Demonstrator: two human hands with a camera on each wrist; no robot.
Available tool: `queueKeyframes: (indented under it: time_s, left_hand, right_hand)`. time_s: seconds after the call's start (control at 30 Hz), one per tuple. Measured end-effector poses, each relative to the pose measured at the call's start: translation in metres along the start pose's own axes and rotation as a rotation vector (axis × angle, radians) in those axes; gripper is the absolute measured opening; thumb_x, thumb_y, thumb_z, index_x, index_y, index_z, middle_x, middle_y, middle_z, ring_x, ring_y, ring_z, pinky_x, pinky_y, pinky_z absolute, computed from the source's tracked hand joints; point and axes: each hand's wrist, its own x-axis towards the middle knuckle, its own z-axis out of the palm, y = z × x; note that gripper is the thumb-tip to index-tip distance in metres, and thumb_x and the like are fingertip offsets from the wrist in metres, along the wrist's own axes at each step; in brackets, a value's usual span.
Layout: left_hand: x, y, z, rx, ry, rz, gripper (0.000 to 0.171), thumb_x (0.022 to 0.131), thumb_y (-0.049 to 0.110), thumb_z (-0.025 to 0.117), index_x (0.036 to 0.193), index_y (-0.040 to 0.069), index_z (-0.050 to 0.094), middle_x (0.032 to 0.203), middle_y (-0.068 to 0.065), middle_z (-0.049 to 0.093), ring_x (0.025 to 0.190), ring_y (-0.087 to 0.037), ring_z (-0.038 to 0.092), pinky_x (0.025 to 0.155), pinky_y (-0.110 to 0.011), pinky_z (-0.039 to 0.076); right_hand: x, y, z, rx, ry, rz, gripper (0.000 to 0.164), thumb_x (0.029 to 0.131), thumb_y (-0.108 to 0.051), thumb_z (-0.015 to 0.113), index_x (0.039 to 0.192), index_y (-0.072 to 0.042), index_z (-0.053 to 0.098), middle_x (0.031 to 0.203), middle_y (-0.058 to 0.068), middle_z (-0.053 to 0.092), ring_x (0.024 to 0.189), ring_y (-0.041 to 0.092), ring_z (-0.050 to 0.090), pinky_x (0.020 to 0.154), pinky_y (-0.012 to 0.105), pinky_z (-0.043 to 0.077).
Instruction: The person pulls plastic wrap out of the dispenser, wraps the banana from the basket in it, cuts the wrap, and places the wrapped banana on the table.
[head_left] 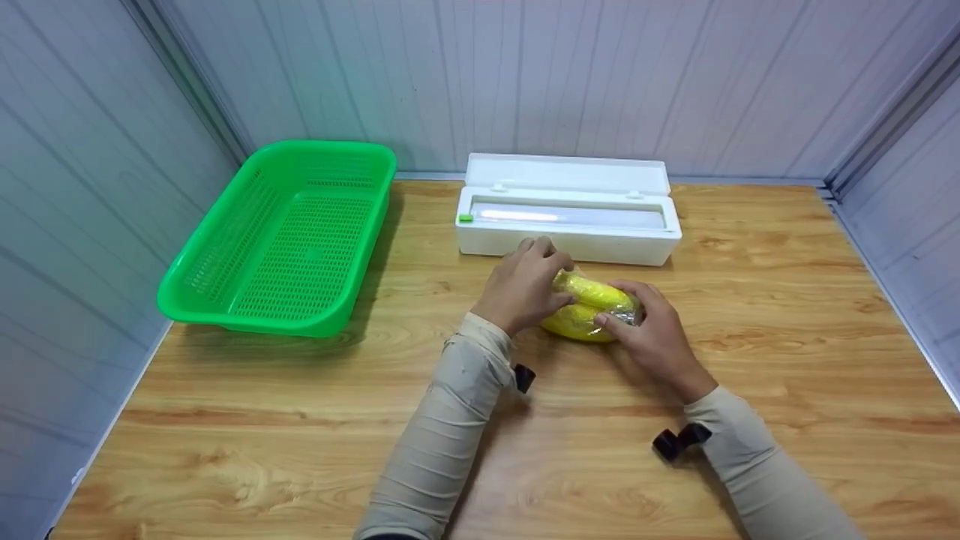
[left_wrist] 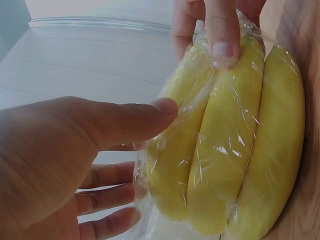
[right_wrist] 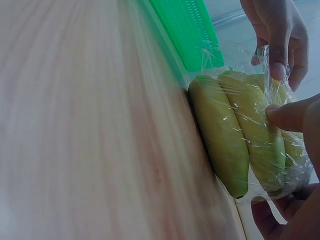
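Note:
A bunch of yellow bananas (head_left: 589,294), several of them side by side, lies on the wooden table wrapped in clear cling film (right_wrist: 266,75). At the bunch's left end my left hand (head_left: 525,285) pinches a gathered edge of the film between thumb and fingers, as the right wrist view shows. My right hand (head_left: 658,337) grips the opposite end, its thumb on top of the wrapped fruit and its fingers around the far side. In the left wrist view the film stretches tight and shiny over the bananas (left_wrist: 227,145).
Just beyond the hands stands a white cling film dispenser box (head_left: 570,244) with its lid (head_left: 566,174) raised and a small green slider (head_left: 466,218) at its left. A green perforated basket (head_left: 349,300) sits at the left. Panelled walls (head_left: 570,75) border the table.

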Motion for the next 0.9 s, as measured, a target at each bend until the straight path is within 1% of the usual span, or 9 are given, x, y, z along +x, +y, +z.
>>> queueKeyframes:
  time_s: [0.1,0.2,0.3,0.43,0.6,0.73,0.9]
  left_hand:
    - [0.000,-0.002,-0.002,0.018,-0.013,-0.012,0.046,0.087,0.050,0.075,0.120,0.019,0.070,0.115,0.000,0.061,0.106,-0.017,0.054,0.091,-0.035,0.045]
    - [-0.001,-0.005,-0.003,0.002,-0.003,-0.014,0.048,0.086,0.055,0.074,0.118,0.020,0.071,0.114,0.001,0.064,0.105,-0.018,0.057,0.092,-0.037,0.045]
    - [-0.002,-0.009,-0.005,-0.022,0.013,-0.005,0.046,0.087,0.056,0.071,0.115,0.019,0.072,0.111,0.001,0.067,0.101,-0.018,0.060,0.093,-0.038,0.045]
    - [-0.001,-0.011,-0.006,-0.047,0.016,-0.003,0.037,0.093,0.048,0.069,0.113,0.017,0.074,0.108,0.001,0.068,0.098,-0.017,0.061,0.092,-0.037,0.046]
    - [0.001,-0.010,-0.006,-0.067,-0.002,-0.003,0.029,0.091,0.035,0.075,0.113,0.016,0.074,0.103,0.001,0.066,0.091,-0.015,0.059,0.084,-0.031,0.047]
    - [0.001,-0.008,-0.006,-0.083,-0.013,-0.003,0.026,0.089,0.029,0.078,0.111,0.015,0.074,0.098,0.001,0.064,0.086,-0.014,0.058,0.077,-0.028,0.048]
    - [0.001,-0.008,-0.005,-0.101,-0.018,-0.005,0.021,0.089,0.026,0.078,0.105,0.015,0.071,0.094,0.002,0.063,0.083,-0.013,0.057,0.074,-0.027,0.047]
  right_hand:
    - [0.000,0.001,0.000,0.001,0.001,0.002,0.050,0.087,-0.022,0.081,0.130,-0.006,0.060,0.119,0.012,0.058,0.103,0.021,0.055,0.085,0.030,0.045]
    - [0.000,0.003,0.001,0.007,0.006,-0.005,0.051,0.086,-0.017,0.082,0.130,-0.006,0.060,0.119,0.013,0.059,0.102,0.022,0.055,0.083,0.029,0.045]
    - [0.000,0.004,0.001,0.004,0.012,-0.011,0.051,0.085,-0.015,0.082,0.130,-0.005,0.061,0.119,0.013,0.059,0.101,0.021,0.055,0.081,0.026,0.046]
    - [0.000,0.004,0.000,0.001,0.008,-0.019,0.049,0.086,-0.019,0.081,0.129,-0.006,0.062,0.117,0.010,0.060,0.101,0.020,0.055,0.082,0.026,0.045]
    - [-0.001,0.002,-0.001,0.001,0.007,-0.030,0.049,0.086,-0.023,0.081,0.128,-0.006,0.062,0.118,0.010,0.060,0.102,0.020,0.055,0.085,0.031,0.045]
    - [0.000,0.003,-0.001,-0.006,0.008,-0.027,0.050,0.086,-0.022,0.081,0.129,-0.007,0.062,0.119,0.010,0.060,0.104,0.020,0.055,0.087,0.032,0.044]
    - [0.001,0.003,0.000,-0.015,0.013,-0.029,0.052,0.085,-0.016,0.082,0.131,-0.005,0.060,0.122,0.013,0.059,0.107,0.024,0.055,0.089,0.036,0.042]
